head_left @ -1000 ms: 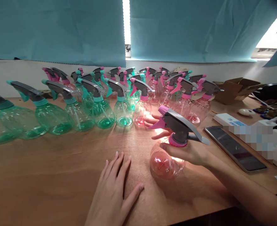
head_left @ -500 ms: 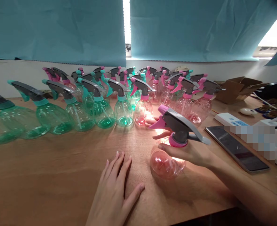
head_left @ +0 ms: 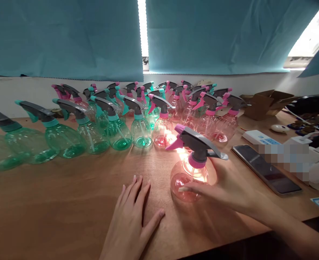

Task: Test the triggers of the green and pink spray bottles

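Note:
A pink spray bottle (head_left: 188, 177) with a grey and pink trigger head stands upright on the wooden table (head_left: 67, 195), apart from the rows. My right hand (head_left: 224, 186) curves round its lower body, thumb across the front, gripping it. My left hand (head_left: 131, 222) lies flat on the table to the bottle's left, fingers stretched out, holding nothing. Behind stand rows of several spray bottles, green ones (head_left: 116, 131) at the left and pink ones (head_left: 210, 122) at the right.
A dark phone (head_left: 265, 169) lies to the right of the held bottle. A white power strip (head_left: 257, 137), a white mouse (head_left: 280, 128) and cardboard boxes (head_left: 265, 103) sit further right. Teal curtains (head_left: 67, 36) hang along the back wall.
My right hand slid down from the bottle's neck to its lower body, and the bottle now stands more upright. My left hand stayed put.

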Motion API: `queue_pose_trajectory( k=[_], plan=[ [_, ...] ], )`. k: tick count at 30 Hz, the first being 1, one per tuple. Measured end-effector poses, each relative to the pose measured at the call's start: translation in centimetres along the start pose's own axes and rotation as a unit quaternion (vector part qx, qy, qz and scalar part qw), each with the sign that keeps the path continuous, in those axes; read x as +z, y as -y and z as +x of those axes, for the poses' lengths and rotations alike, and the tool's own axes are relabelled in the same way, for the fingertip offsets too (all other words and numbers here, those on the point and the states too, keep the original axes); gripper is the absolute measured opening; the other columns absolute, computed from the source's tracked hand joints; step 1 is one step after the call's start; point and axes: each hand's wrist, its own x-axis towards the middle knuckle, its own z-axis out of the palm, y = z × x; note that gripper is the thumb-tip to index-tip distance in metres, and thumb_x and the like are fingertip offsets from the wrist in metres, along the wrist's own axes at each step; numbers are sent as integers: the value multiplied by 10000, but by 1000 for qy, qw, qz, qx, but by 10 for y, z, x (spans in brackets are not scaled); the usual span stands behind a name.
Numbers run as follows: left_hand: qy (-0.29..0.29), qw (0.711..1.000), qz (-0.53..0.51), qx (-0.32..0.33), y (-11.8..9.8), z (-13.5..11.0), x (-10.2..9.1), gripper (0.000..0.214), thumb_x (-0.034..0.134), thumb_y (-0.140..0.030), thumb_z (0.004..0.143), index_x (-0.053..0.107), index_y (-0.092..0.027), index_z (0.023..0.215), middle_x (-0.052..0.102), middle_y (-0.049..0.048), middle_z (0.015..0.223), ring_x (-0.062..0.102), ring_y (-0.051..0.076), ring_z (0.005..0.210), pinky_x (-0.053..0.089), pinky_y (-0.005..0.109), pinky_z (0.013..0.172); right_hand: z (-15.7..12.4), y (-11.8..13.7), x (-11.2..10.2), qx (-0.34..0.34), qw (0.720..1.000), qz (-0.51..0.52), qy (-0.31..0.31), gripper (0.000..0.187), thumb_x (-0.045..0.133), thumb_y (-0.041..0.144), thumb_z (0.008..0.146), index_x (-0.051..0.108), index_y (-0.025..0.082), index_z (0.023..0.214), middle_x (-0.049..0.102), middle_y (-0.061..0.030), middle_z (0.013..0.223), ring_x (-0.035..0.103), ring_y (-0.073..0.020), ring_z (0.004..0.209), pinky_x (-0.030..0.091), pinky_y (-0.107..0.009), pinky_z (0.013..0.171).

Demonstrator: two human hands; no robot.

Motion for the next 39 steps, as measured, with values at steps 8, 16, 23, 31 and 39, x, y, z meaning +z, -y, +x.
queue_pose_trajectory(
  k=[8,16,23,31,39],
  plan=[
    [9,1000,22,9,-1,5,-3,530,494,-501,913,511,-184,1337,518,137,1393,450,337,1302,359,541,1061,6,-25,-4,45,998,-35,-38,437,732,505,713,622,199,1005,653,-83,974,620,-269,906,517,-405,762],
    [11,999,39,-9,-4,9,4,542,452,-526,914,573,-155,1289,521,164,1383,418,376,1317,345,575,1050,74,-80,8,43,991,-103,-77,459,723,425,722,645,161,1090,650,-142,1161,595,-298,1086,462,-401,936],
    [80,995,37,-35,-22,25,-1,573,511,-511,879,564,-134,1308,502,190,1397,408,386,1324,369,568,1036,107,-84,20,79,987,-115,-80,592,725,432,728,589,92,1193,680,-176,1116,629,-303,1022,494,-393,870],
    [152,988,17,-32,-51,41,-6,582,533,-477,882,526,-140,1357,438,188,1447,365,381,1350,355,565,1048,122,-84,26,107,980,-143,-90,637,712,465,743,557,85,1231,659,-194,1148,601,-333,1075,492,-428,866],
    [184,982,32,-38,-57,44,-8,585,528,-461,891,516,-126,1370,414,199,1459,335,389,1362,341,573,1053,106,-73,15,123,975,-146,-112,722,656,550,769,495,106,1314,667,-173,1164,612,-342,1059,499,-448,807]
  ],
)
